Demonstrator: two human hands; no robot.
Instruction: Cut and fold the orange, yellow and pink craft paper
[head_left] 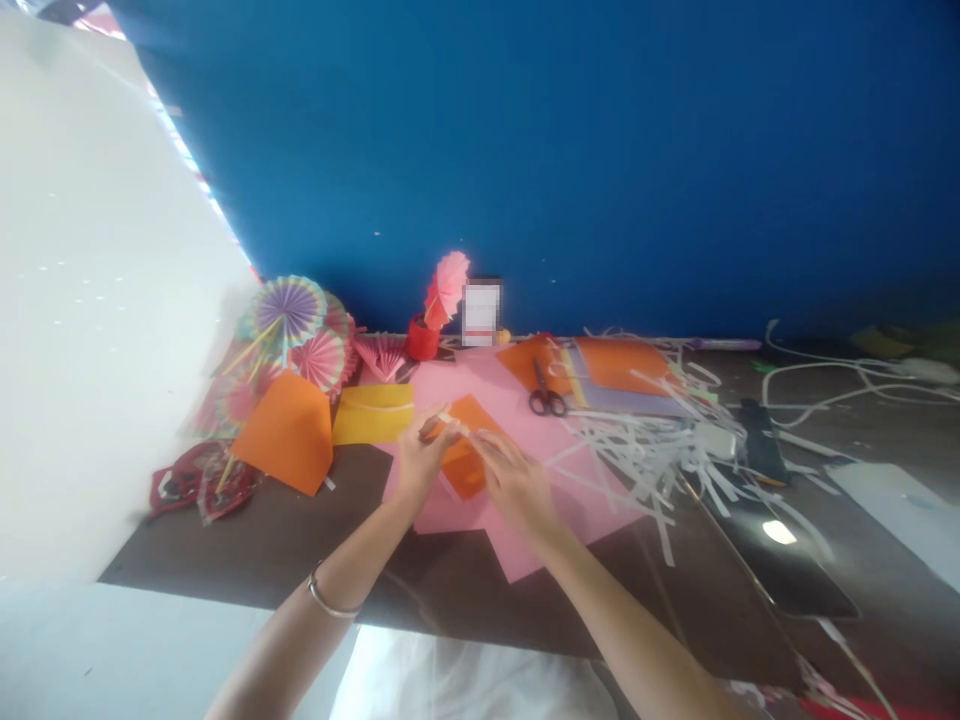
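My left hand (420,455) and my right hand (517,485) meet over the middle of the table, both with fingers closed in a pinch. Between their fingertips shows a small white strip (454,421), too blurred to tell whether it is paper or tape. Right below the hands lies a piece of orange paper (465,472), partly covered by the fingers. It rests on large pink paper sheets (517,545). A yellow paper (371,413) is just left of my left hand. Beyond my right hand lie black-handled scissors (547,402).
Folded paper fans (289,310) and another orange sheet (289,435) are at the left. A red holder (424,340) with a pink fan stands near the blue wall (570,150). White strips (645,450), a dark phone-like device (787,560) and cables (832,372) lie right.
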